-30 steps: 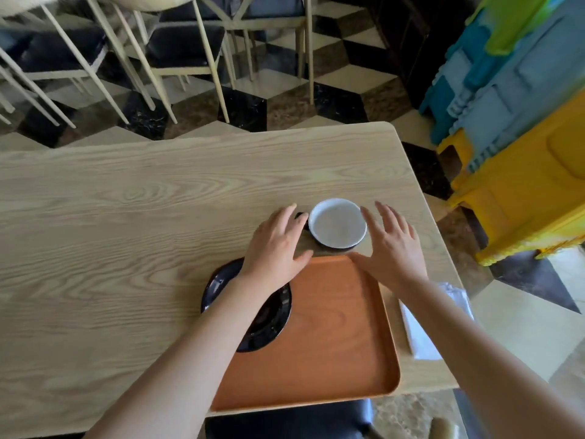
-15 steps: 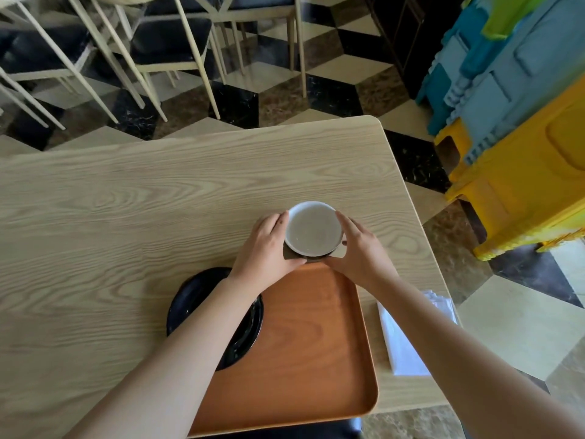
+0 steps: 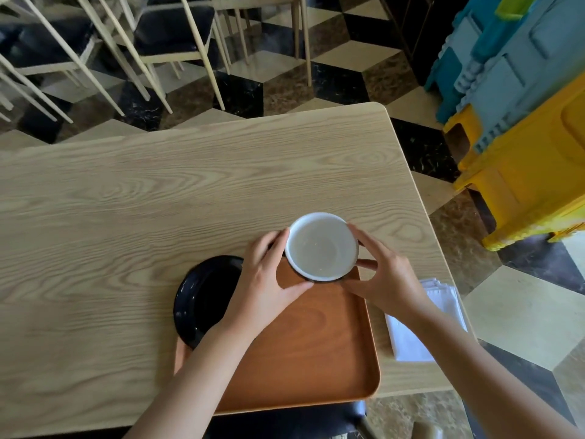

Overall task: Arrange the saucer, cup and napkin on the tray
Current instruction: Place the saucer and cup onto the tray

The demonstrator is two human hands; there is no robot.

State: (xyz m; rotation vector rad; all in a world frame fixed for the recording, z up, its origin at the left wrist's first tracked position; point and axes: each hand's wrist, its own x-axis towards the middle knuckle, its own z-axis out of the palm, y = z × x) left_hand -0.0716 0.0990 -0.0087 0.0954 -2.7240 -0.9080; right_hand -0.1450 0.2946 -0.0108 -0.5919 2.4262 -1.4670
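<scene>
Wooden table (image 3: 158, 201) bears tray (image 3: 316, 343) | cup (image 3: 322, 247) is clasped between left hand (image 3: 269, 280) and right hand (image 3: 384, 277) over tray's far edge, apparently lifted | saucer (image 3: 202, 296) overlaps tray's left rim; napkin (image 3: 424, 324) lies right of tray | cup should be kept level, set down gently.

A café dining room: wooden table (image 3: 158, 191), stacked chairs (image 3: 171, 36), checkered floor (image 3: 332, 74).
</scene>
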